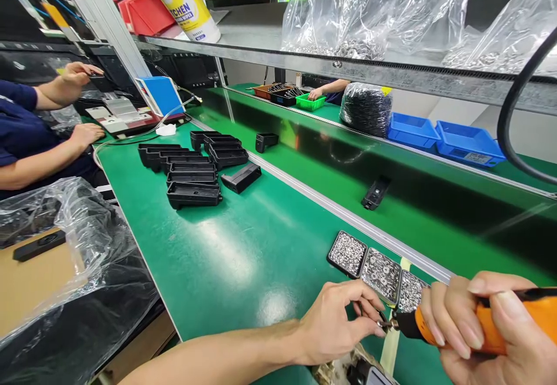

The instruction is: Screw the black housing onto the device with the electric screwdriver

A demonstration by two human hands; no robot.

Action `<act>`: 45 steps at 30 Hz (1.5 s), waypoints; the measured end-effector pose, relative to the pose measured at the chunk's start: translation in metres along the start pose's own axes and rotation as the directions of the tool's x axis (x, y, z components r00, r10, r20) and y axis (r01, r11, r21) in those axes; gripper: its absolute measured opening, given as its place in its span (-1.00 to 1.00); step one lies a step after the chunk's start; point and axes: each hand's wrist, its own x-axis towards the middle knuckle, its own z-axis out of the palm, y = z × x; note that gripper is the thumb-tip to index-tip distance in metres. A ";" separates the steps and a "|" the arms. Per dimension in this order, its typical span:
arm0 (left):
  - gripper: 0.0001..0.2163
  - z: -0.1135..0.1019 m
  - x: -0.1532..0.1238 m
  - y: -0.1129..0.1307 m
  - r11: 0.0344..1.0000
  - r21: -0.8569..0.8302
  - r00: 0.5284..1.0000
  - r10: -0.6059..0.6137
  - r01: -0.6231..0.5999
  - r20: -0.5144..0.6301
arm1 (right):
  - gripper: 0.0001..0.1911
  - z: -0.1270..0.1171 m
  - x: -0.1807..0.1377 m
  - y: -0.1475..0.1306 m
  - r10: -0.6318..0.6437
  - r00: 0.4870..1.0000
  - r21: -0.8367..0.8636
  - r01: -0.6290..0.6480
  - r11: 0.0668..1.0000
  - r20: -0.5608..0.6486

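The right hand (491,327) is wrapped around an orange, smooth-bodied electric screwdriver (483,321). At its black tip, toward nine o'clock, the left hand (335,324) pinches a tiny screw (383,325). At twelve o'clock lie three square trays of shiny screws (378,269) on the glossy green bench mat (226,257).

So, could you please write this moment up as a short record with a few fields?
left hand: left hand pinches a small part at the tip of the orange screwdriver
right hand: right hand grips the screwdriver
nearby: three trays of screws beside the hands
bench: green mat, with a group of black housings
belt: one black part lying on it
others: a person's hands at the left station
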 end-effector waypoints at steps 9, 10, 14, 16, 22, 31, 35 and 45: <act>-0.72 0.001 -0.009 -0.004 0.957 0.237 0.985 0.175 -0.168 -0.009 | -0.84 0.006 -0.001 0.003 -0.091 0.975 -0.059 0.105 0.993 0.200; -0.70 0.000 -0.009 -0.003 0.954 0.249 0.985 0.172 -0.165 -0.007 | -0.84 0.007 -0.002 0.002 -0.090 0.979 -0.062 0.103 0.993 0.182; -0.65 -0.002 -0.010 -0.001 0.951 0.270 0.988 0.152 -0.150 0.014 | -0.85 0.008 -0.004 0.001 -0.091 0.989 -0.079 0.100 0.992 0.117; -0.65 -0.003 -0.011 -0.002 0.948 0.274 0.986 0.162 -0.164 0.031 | -0.86 0.008 -0.004 -0.001 -0.088 0.990 -0.092 0.099 0.991 0.114; -0.68 -0.003 -0.011 -0.002 0.927 0.316 0.979 0.201 -0.204 0.041 | -0.79 0.007 0.000 -0.001 -0.066 0.991 -0.067 0.074 0.995 0.112; -0.70 -0.004 -0.010 0.006 0.955 0.276 0.994 0.109 -0.110 0.016 | -0.80 0.011 -0.002 0.003 -0.100 0.984 -0.079 0.112 0.991 0.151; -0.69 -0.006 -0.009 0.007 0.949 0.278 0.989 0.142 -0.149 0.049 | -0.78 0.009 -0.001 0.003 -0.062 0.990 -0.070 0.071 0.995 0.128; -0.63 -0.014 -0.006 0.013 0.952 0.259 0.984 0.140 -0.164 0.107 | -0.81 0.011 -0.001 0.003 -0.064 0.989 -0.028 0.069 0.997 0.136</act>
